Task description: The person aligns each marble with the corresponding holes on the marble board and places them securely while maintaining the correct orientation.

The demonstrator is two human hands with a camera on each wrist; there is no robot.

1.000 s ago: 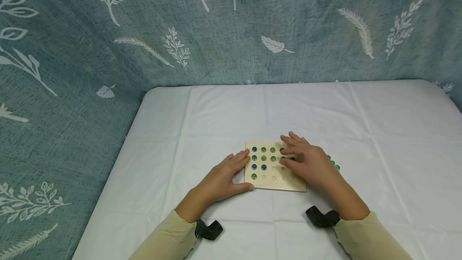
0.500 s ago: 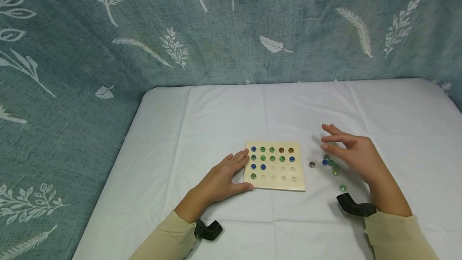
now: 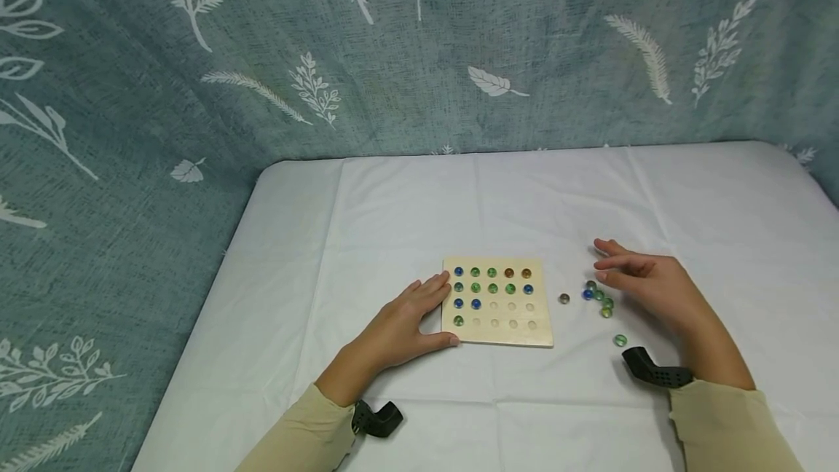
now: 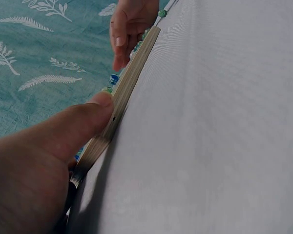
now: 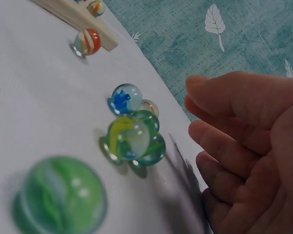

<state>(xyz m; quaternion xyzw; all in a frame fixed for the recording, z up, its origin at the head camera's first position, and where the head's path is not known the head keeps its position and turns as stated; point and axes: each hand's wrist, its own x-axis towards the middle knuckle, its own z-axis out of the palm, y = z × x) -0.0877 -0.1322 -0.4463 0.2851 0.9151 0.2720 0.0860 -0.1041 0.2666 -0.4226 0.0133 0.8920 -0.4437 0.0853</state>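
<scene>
A pale wooden board (image 3: 507, 339) with rows of hollows lies on the table. Marbles fill its two back rows; two blue ones sit in the third row and a green one in the front row. My left hand (image 3: 403, 323) rests at the board's left side, fingers extended over the left edge and thumb (image 4: 95, 112) against the near corner. To the right, my right hand (image 3: 655, 290) hovers over loose marbles, its fingers loosely bent and holding nothing. Below it are a blue marble (image 5: 127, 99) touching a small cluster, a red-striped marble (image 5: 89, 41) and a green marble (image 5: 63, 195).
A white cloth (image 3: 393, 217) covers the table, with a patterned teal fabric (image 3: 419, 79) hanging behind it and along the left. Black wrist cameras (image 3: 378, 419) sit on both forearms.
My right hand has moved from above the board to the loose marbles on the right, uncovering the board's right side. Lately it has lowered slightly. The left hand stays in place.
</scene>
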